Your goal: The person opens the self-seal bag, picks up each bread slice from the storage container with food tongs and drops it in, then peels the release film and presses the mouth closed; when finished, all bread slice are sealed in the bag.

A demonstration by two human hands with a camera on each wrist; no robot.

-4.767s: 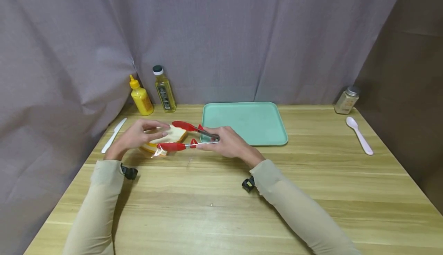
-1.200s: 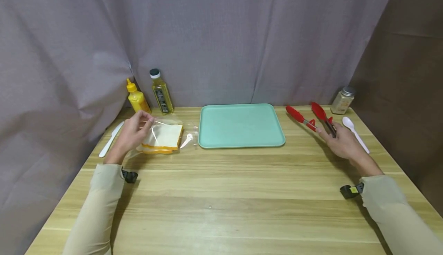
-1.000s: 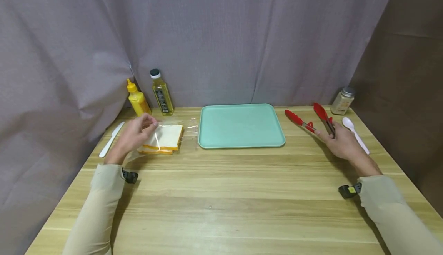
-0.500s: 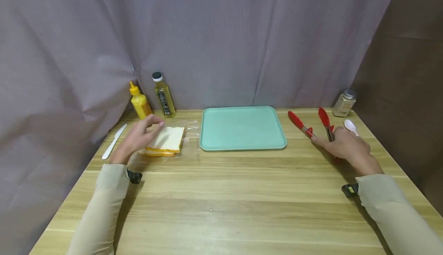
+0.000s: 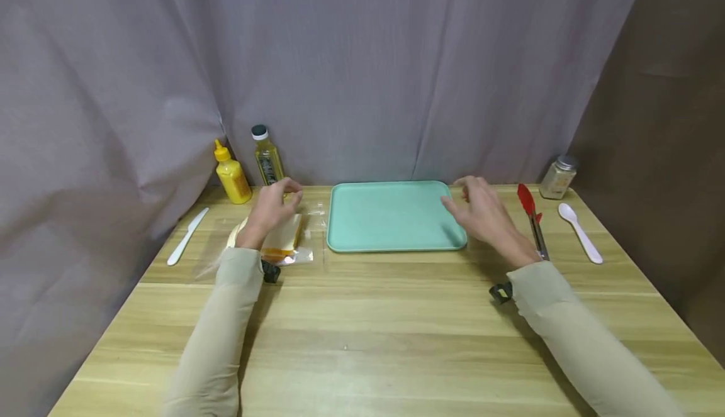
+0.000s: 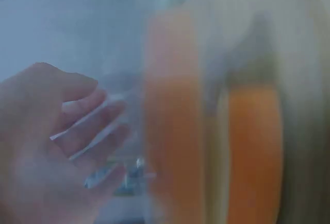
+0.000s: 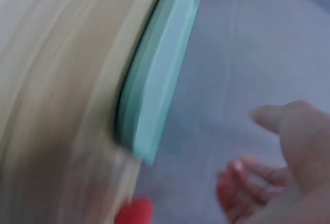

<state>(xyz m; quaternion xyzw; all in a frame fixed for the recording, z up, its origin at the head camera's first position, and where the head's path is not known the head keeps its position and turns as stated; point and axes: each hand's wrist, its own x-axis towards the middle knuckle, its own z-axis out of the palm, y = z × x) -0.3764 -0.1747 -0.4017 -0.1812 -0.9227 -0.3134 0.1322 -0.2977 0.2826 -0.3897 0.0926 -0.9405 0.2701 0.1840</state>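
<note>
Mint-green tray (image 5: 396,217), red-tipped tongs (image 5: 534,222), cream orange-crusted bread (image 5: 285,234).

Left forearm (image 5: 218,335), sleeved, extended forward, left hand (image 5: 270,208), thumb apart from loosely bent fingers, right forearm (image 5: 586,338), sleeved, angled inward, right hand (image 5: 481,212), thumb extended, fingers loosely bent
</note>
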